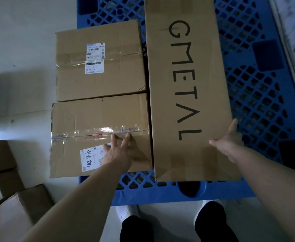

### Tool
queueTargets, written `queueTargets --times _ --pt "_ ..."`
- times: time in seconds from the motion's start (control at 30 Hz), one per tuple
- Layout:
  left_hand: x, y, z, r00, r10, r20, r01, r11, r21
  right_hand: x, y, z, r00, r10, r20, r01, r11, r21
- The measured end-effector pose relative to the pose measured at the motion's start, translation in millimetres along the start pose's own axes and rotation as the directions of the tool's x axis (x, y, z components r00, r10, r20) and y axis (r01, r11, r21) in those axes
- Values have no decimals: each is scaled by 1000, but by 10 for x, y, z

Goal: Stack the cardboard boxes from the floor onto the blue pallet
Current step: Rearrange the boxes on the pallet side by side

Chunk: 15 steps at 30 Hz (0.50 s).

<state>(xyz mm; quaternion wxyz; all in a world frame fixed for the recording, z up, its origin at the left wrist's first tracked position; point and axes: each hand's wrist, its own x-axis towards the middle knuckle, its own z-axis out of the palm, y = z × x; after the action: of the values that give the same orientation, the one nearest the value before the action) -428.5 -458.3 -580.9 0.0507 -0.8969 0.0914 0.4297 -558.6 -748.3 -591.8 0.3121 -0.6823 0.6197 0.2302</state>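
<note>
Across the blue pallet (258,95) lie three cardboard boxes: the long box (187,84), printed GMETAL, on the right, with the near box (84,119) and far box (98,75) hard against its left side. My right hand (228,142) presses the long box's near right corner, fingers straight and thumb on top. My left hand (118,152) rests spread and flat on the near box, by its glossy tape (98,131). Both smaller boxes seem to overhang the pallet's left edge, so a sideways shove might tip them. Soft, creased corners could snag in the open plastic lattice. More boxes (21,206) wait on the floor (21,32).
</note>
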Motion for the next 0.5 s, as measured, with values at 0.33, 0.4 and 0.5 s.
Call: queueTargets --times 0.33,0.4,0.5 --pt "-51 -369 -236 991 14 -132 -40 980 -193 -447 -383 281 985 -172 -31 149 922 -357" --pt "-63 -454 -289 992 -35 -125 11 982 -189 -650 -574 420 967 -246 68 254 900 -353" --pt "-68 -603 -381 993 -72 -99 55 984 -169 -979 -843 689 912 -354 208 406 851 -332"
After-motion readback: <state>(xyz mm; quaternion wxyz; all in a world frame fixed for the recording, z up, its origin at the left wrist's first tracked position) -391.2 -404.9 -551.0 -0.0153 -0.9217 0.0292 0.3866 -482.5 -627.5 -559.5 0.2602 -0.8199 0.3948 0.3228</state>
